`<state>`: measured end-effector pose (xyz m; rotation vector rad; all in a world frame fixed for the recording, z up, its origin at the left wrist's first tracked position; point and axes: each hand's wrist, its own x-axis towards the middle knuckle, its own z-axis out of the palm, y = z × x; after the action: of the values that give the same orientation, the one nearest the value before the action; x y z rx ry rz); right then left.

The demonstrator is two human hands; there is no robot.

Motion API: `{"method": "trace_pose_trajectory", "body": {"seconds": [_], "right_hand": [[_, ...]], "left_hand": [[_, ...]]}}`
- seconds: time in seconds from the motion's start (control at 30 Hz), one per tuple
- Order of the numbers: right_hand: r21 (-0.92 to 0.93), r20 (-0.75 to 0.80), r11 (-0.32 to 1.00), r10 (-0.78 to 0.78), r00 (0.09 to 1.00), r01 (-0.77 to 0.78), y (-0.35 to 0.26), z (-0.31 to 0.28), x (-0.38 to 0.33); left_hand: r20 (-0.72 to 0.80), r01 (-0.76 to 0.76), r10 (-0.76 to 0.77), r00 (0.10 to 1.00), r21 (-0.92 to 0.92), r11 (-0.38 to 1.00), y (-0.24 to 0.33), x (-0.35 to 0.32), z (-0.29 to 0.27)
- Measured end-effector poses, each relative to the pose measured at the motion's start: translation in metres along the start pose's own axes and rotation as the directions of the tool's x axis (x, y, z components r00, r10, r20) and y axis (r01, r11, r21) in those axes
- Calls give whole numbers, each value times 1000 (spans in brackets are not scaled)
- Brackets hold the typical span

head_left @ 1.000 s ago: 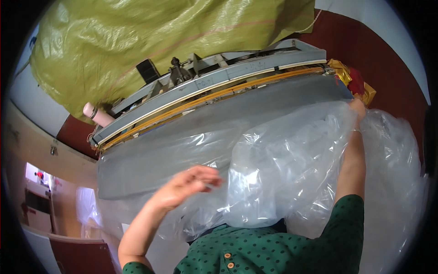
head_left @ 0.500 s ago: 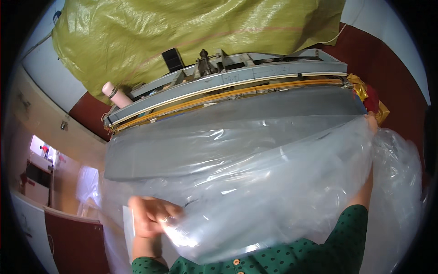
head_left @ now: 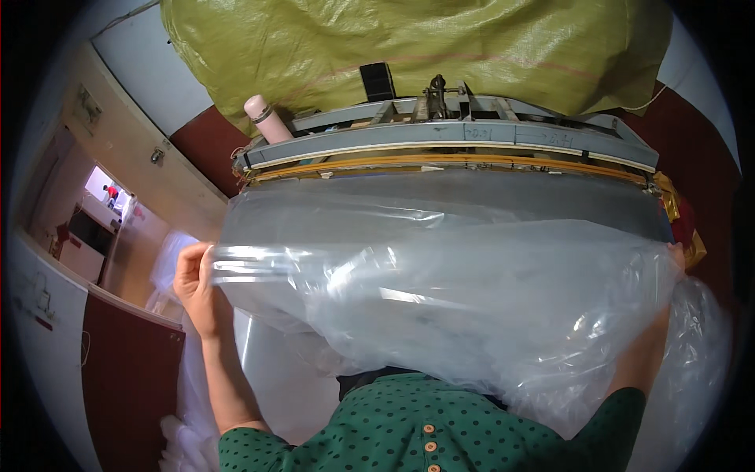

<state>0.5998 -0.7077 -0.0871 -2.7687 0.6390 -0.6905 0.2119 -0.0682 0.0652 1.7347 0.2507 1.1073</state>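
Surface: a grey desk [head_left: 440,197] is seen ahead, running left to right, largely covered by clear film.
Machine: a long grey bar unit with a yellow strip [head_left: 448,145] is mounted along the far edge of the desk.
Room: a dark red wall [head_left: 208,149] is seen behind the machine; a cream partition with an opening [head_left: 102,212] is noted at the left.
Packages: a large olive-green woven sack [head_left: 409,39] is bulked above and behind the machine; a pink cylindrical bottle [head_left: 266,118] is stood at the machine's left end; a red and yellow item [head_left: 683,220] is partly seen at the right end, kind not determinable.
Film: a large clear plastic sheet [head_left: 456,291] is stretched between the hands, over the desk's near side; its long axis is oriented left to right.
Left hand: the left hand [head_left: 197,287] is closed on the sheet's folded left edge.
Right hand: the right hand [head_left: 675,253] is mostly hidden behind the sheet at its right edge; its grip cannot be told.
Clothing: a green dotted shirt [head_left: 409,425] is seen at the lower edge.
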Motion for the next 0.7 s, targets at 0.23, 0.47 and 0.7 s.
{"method": "trace_pose_trajectory", "body": {"seconds": [0.23,0.47,0.7], "right_hand": [[89,-291,963,-217,932,253,51,52,37],[143,-181,958,-220,959,247,49,27,27],[158,-152,955,-228,962,251,43,42,29]], "left_hand": [[535,429,-805,256,683,591,-97,-180,15],[-167,509,-501,850,10,861,-128,-85,-63],[-30,-64,394,919,973,223,-74,121,-171]]}}
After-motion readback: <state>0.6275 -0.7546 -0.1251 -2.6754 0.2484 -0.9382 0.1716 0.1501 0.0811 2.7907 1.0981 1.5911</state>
